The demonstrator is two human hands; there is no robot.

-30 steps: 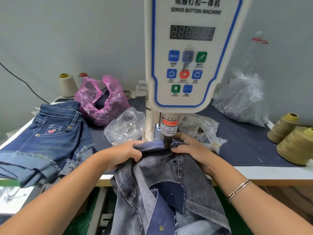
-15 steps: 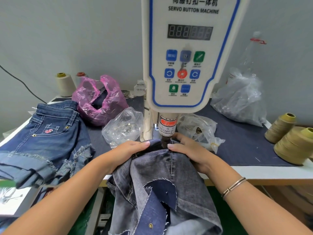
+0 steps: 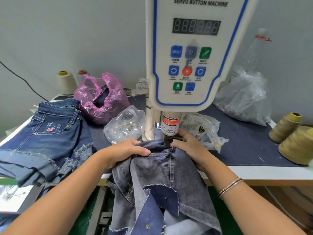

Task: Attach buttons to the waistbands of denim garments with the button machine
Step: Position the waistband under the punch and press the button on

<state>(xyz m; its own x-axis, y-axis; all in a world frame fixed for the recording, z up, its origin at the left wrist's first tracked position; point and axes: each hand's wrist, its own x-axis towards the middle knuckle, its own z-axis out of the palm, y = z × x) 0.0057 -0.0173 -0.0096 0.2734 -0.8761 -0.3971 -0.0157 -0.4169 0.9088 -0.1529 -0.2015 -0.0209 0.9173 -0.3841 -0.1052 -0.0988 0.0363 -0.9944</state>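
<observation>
A white servo button machine (image 3: 191, 53) stands at the table's middle, its dark punch head (image 3: 167, 142) down on the waistband of a grey denim garment (image 3: 162, 173). The garment hangs off the table's front edge, turned partly inside out. My left hand (image 3: 125, 151) grips the waistband left of the punch, thumb stretched along the band's edge. My right hand (image 3: 188, 146) holds the band on the right, fingers beside the punch. The button itself is hidden under the punch.
Blue denim shorts (image 3: 45, 138) lie stacked at the left. A pink bag (image 3: 101, 100), a clear bag of buttons (image 3: 125, 128) and another clear bag (image 3: 203, 128) flank the machine. A large plastic bag (image 3: 243, 99) and thread cones (image 3: 298, 143) sit at the right.
The waistband has shifted slightly under the punch. My left thumb has stretched out along the band toward the punch, and both hands stay on the garment.
</observation>
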